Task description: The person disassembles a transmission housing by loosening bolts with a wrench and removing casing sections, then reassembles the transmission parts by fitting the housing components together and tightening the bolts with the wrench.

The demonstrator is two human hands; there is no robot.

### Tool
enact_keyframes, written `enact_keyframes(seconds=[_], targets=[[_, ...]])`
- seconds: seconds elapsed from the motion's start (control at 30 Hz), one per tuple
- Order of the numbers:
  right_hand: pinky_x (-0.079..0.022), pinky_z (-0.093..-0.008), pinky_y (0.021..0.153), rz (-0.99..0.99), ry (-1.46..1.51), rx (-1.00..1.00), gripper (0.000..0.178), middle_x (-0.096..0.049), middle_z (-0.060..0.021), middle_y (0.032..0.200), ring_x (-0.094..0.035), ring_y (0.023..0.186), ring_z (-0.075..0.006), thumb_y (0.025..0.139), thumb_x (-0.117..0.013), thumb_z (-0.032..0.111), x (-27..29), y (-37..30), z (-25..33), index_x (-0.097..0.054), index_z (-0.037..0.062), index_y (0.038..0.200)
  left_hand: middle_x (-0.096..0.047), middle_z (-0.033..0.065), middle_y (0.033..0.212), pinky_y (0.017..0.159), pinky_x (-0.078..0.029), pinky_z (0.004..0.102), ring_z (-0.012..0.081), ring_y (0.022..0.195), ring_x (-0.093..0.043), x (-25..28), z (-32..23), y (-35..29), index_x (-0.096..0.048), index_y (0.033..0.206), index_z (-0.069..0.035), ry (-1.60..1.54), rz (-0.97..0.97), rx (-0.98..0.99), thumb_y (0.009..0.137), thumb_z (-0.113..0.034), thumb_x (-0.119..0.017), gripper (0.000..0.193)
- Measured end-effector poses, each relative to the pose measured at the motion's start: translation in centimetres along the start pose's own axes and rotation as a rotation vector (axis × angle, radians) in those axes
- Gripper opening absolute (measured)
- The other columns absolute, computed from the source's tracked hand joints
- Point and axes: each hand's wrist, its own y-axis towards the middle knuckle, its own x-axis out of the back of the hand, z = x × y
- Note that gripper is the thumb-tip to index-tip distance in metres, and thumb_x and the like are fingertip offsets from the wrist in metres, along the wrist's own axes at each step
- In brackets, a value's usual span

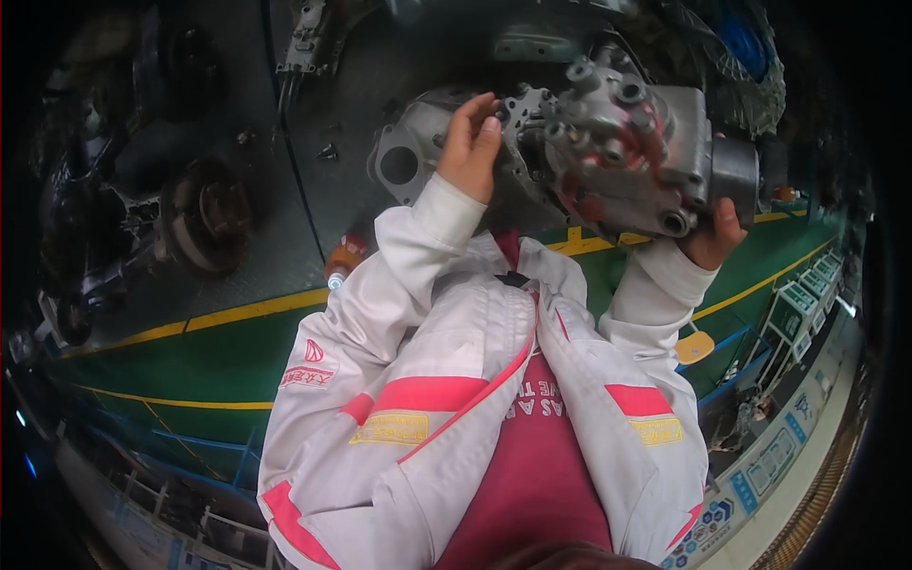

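Observation:
A silver cast-metal housing with bolt bosses, round ports and reddish smears is tilted over the dark bench. A short dark cylinder projects from its right end. My right hand grips that end from below, thumb against the cylinder and the other fingers mostly hidden. Beside the housing's left edge, where a flat plate with holes shows, my left hand is raised with thumb and forefinger apart. Whether it touches the plate I cannot tell. Behind my left hand lies another grey casting with a round-holed flange.
Dark mechanical parts with a rusty round hub occupy the left side. Small bolts lie on the bench. An amber bottle stands near its front edge. A blue part in clear wrap is at the far right.

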Motion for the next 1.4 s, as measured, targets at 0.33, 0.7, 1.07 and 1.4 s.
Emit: enact_keyframes(seconds=[0.33, 0.7, 1.07, 1.4], targets=[[-0.05, -0.0385, 0.085, 0.062, 0.035, -0.212, 0.058, -0.062, -0.0192, 0.108, -0.062, 0.095, -0.0282, 0.075, -0.06, 0.035, 2.4, 0.7, 0.8, -0.053, -0.0042, 0.117, -0.047, 0.0116, 0.128, 0.103, -0.033, 0.0325, 0.021, 0.12, -0.045, 1.5, 0.0, -1.0, -0.043, 0.128, -0.002, -0.079, 0.079, -0.018, 0.09, -0.014, -0.054, 0.041], [-0.051, -0.0385, 0.083, -0.006, 0.116, -0.218, 0.048, -0.064, -0.0162, 0.104, -0.063, 0.091, -0.0279, 0.077, -0.057, 0.033, 1.3, -0.1, 0.8, -0.057, 0.0004, 0.112, -0.049, 0.0153, 0.127, 0.101, -0.036, 0.0333, 0.0228, 0.12, -0.046, 2.0, 0.9, -0.3, -0.039, 0.131, -0.002, 0.041, 0.142, -0.046, 0.083, -0.013, -0.066, 0.056], [-0.046, -0.0407, 0.094, 0.127, 0.022, -0.177, 0.069, -0.057, -0.0204, 0.117, -0.058, 0.105, -0.0305, 0.071, -0.062, 0.032, -1.0, 0.9, 1.0, -0.045, -0.0059, 0.126, -0.048, 0.0194, 0.128, 0.102, -0.036, 0.0362, 0.0295, 0.121, -0.046, 2.2, 0.6, -0.5, -0.039, 0.13, -0.001, 0.149, 0.18, -0.096, 0.081, -0.015, -0.066, 0.057], [-0.049, -0.039, 0.087, -0.025, 0.017, -0.015, 0.063, -0.059, -0.0208, 0.112, -0.06, 0.097, -0.0293, 0.065, -0.065, 0.019, -2.6, -0.2, 1.9, -0.047, -0.0063, 0.121, -0.047, 0.0162, 0.129, 0.102, -0.035, 0.0338, 0.0251, 0.122, -0.045, 2.4, 0.4, -0.7, -0.038, 0.132, -0.002, 0.237, 0.189, -0.082, 0.082, -0.007, -0.063, 0.056]])
